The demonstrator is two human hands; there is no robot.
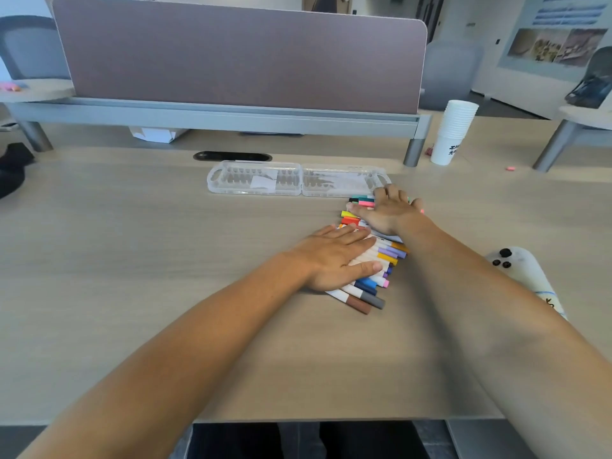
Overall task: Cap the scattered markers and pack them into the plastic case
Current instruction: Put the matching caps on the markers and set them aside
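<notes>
From the head camera, the markers (pixel 381 256) lie bunched in a rough row on the wooden table (pixel 149 260), white barrels with capped ends in brown, grey, blue, purple, yellow, orange and pink. The left hand (pixel 334 260) rests flat on the near ones, fingers straight; the right hand (pixel 389 210) presses the far ones, fingers spread. The clear plastic case (pixel 298 180) (lying opened flat) sits just beyond them.

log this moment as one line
left hand: flat on capped coloured markers; right hand: on far markers; clear plastic case: open, no markers inside
</notes>
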